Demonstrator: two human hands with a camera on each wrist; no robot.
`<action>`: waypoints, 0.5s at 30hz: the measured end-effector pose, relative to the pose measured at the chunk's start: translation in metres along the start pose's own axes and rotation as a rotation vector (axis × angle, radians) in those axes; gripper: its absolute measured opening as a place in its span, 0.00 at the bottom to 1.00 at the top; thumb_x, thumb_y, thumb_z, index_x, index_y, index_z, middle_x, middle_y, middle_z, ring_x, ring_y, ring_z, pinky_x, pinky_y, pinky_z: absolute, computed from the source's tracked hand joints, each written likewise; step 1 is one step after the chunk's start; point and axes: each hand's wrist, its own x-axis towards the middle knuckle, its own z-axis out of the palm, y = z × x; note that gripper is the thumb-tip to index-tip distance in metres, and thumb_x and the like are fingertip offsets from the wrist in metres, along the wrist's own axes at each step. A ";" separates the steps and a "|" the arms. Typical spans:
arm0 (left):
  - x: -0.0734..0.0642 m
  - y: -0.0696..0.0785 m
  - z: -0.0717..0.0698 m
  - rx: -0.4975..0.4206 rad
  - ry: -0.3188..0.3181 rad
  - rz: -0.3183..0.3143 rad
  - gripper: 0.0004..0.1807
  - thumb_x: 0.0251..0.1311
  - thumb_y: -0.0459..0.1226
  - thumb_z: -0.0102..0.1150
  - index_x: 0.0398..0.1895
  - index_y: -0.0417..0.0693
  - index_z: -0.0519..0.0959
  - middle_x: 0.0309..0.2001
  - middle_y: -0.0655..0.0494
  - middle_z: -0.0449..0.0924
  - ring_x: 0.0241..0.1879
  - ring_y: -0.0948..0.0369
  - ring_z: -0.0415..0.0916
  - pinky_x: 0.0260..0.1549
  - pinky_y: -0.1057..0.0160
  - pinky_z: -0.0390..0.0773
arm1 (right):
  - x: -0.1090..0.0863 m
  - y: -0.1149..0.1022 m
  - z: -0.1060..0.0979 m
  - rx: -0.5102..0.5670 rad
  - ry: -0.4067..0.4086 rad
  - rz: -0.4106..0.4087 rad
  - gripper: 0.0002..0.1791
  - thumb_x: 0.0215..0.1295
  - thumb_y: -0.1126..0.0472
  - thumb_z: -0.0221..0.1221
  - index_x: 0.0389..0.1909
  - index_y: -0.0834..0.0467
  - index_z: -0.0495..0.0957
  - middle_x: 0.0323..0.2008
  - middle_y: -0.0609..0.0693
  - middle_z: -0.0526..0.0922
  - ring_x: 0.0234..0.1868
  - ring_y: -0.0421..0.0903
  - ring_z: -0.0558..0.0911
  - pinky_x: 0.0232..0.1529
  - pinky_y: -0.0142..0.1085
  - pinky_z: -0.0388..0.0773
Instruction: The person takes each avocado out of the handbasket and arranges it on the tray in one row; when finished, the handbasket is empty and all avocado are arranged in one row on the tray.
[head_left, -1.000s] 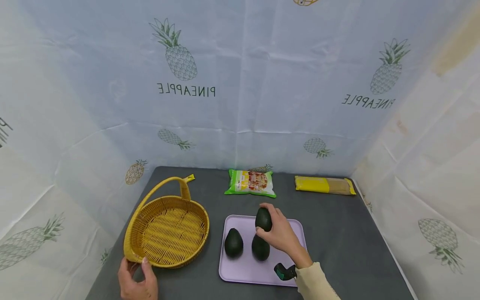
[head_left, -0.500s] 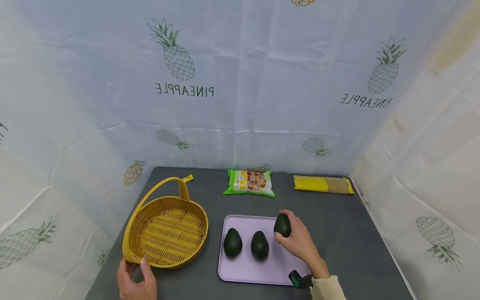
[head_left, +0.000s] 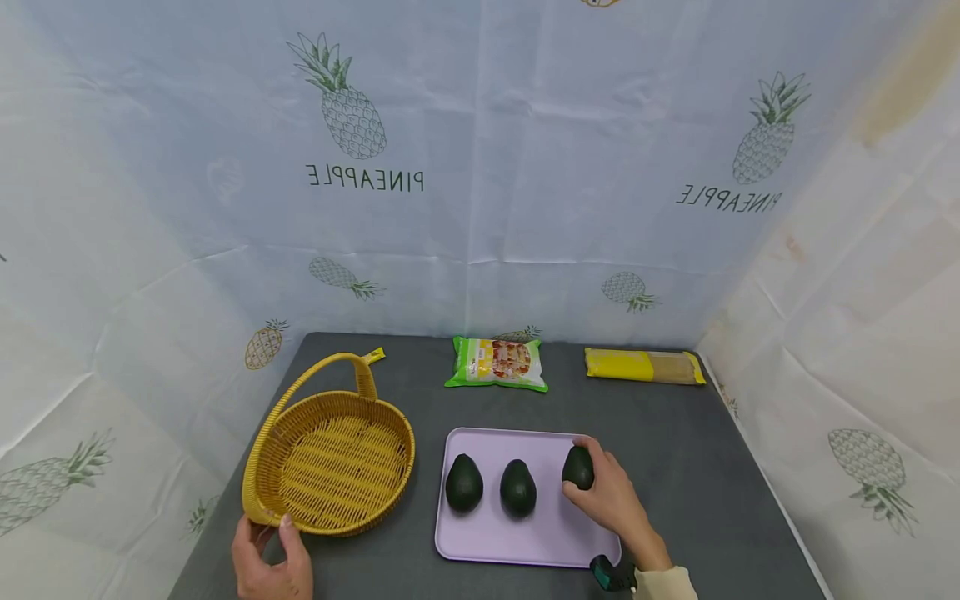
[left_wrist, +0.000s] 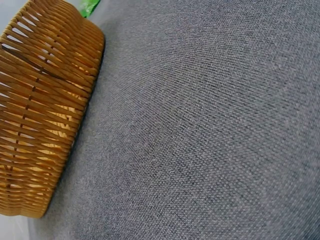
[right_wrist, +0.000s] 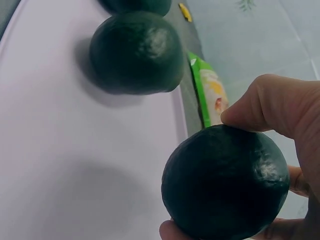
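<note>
My right hand (head_left: 611,496) grips a dark green avocado (head_left: 578,468) between thumb and fingers, over the right part of a lilac tray (head_left: 491,542). In the right wrist view that avocado (right_wrist: 225,182) hangs close above the tray, its shadow cast on the surface. Two more avocados lie on the tray, one at the left (head_left: 464,484) and one in the middle (head_left: 518,488). My left hand (head_left: 273,562) holds the near left rim of a yellow wicker basket (head_left: 337,467), thumb at the rim; the left wrist view shows only the basket's woven side (left_wrist: 45,100).
Behind the tray lies a green and white food packet (head_left: 498,363). A yellow packet of noodles (head_left: 643,366) is at the back right. A small yellow item (head_left: 374,355) sits behind the basket handle. A pineapple-print curtain (head_left: 480,167) encloses the dark grey table (head_left: 420,550).
My right hand has carried the avocado from above the middle avocado to the tray's right side and lowered it. The left hand stays at the basket rim.
</note>
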 end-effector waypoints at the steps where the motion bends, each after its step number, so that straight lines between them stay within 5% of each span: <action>1: 0.000 0.000 0.000 -0.001 0.001 -0.001 0.25 0.67 0.34 0.62 0.66 0.39 0.74 0.51 0.37 0.78 0.45 0.90 0.63 0.45 0.85 0.65 | 0.000 0.001 0.001 -0.006 -0.007 0.007 0.38 0.52 0.56 0.69 0.67 0.50 0.69 0.48 0.60 0.79 0.37 0.51 0.77 0.30 0.40 0.73; 15: 0.000 -0.001 0.001 -0.012 0.008 0.012 0.24 0.68 0.37 0.61 0.66 0.37 0.75 0.51 0.36 0.79 0.46 0.90 0.63 0.45 0.86 0.64 | -0.005 0.015 0.015 -0.049 -0.044 0.010 0.36 0.48 0.58 0.70 0.63 0.53 0.72 0.47 0.61 0.79 0.37 0.51 0.77 0.30 0.43 0.73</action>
